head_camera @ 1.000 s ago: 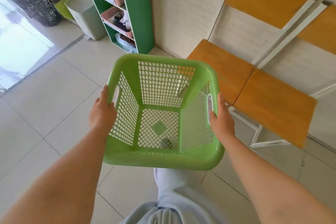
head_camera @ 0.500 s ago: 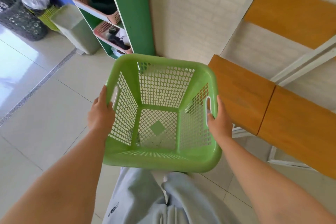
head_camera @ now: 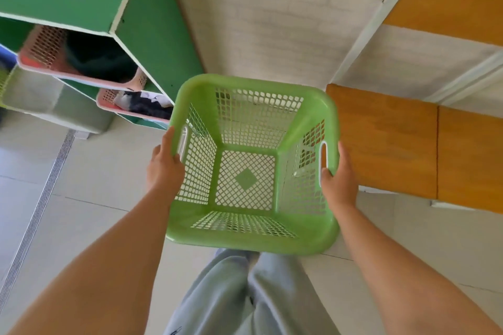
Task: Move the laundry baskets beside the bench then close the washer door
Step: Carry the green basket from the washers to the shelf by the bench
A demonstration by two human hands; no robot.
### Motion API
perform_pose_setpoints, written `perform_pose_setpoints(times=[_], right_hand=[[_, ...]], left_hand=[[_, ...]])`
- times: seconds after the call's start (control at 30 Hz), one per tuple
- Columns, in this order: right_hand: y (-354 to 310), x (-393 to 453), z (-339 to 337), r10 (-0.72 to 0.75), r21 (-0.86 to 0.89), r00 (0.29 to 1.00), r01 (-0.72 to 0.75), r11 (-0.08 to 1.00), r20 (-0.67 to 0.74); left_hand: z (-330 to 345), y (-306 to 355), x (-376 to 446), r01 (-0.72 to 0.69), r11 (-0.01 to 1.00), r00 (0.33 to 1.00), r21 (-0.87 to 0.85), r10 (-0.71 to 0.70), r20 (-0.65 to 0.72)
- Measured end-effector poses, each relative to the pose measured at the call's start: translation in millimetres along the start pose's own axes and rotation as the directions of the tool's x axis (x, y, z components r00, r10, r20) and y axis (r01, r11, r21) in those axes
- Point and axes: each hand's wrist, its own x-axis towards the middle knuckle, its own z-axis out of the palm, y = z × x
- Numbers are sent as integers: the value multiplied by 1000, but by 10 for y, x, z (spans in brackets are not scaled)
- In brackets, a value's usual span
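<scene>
An empty green plastic laundry basket (head_camera: 253, 236) with mesh walls hangs in the air in front of me, held by both side handles. My left hand (head_camera: 163, 168) grips its left handle and my right hand (head_camera: 337, 179) grips its right handle. The orange wooden bench (head_camera: 394, 141) with a white metal frame stands right of the basket, its left end close to the basket's right rim. The basket sits between the bench and a green shelf unit. No washer is in view.
A green shelf unit (head_camera: 152, 27) at the upper left holds pink baskets (head_camera: 128, 106) with clothes. A grey bin (head_camera: 54, 106) stands left of it. A white brick wall (head_camera: 266, 22) is ahead. A floor drain strip (head_camera: 38, 207) crosses the tiled floor at left.
I have walked closer to the wall with the basket. The shelf unit and bench now loom larger, and the basket lies between them, nearer the bench's left end.
</scene>
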Motion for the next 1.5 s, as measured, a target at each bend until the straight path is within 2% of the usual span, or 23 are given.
perform_pose_setpoints(times=[0.17, 0.5, 0.63, 0.8, 0.9, 1.1, 1.23, 1.37, 1.5], right_hand=[[-146, 460, 300, 71, -6, 997, -71, 997, -14], [-142, 1362, 786, 85, -52, 994, -89, 995, -67], [-79, 1640, 1034, 74, -51, 994, -78, 996, -85], [-21, 1955, 1286, 88, -83, 991, -97, 992, -101], [5, 2096, 1446, 39, -103, 993, -50, 993, -107], [103, 2202, 1749, 70, -101, 989, -83, 991, -129], [221, 2233, 1942, 53, -126, 987, -72, 989, -149], [263, 2202, 2043, 27, -241, 993, -54, 969, -115], [141, 2085, 1962, 13, -424, 1000, -20, 905, -21]], left_hand=[[84, 227, 716, 4, 998, 999, 66, -7, 43], [669, 609, 1704, 30, 1000, 999, 7, -30, 23], [916, 633, 2016, -11, 1000, 1000, 15, 11, -23], [1179, 647, 2321, -10, 1000, 1000, 25, 10, -18], [1305, 591, 2499, -20, 999, 999, 24, 21, -27], [1544, 447, 2703, -39, 999, 999, 8, 39, -32], [1676, 315, 2807, -63, 998, 998, 30, 62, 9], [1709, 248, 2830, -141, 985, 987, 101, 132, 90], [1673, 326, 2774, -123, 961, 979, 247, 76, 191]])
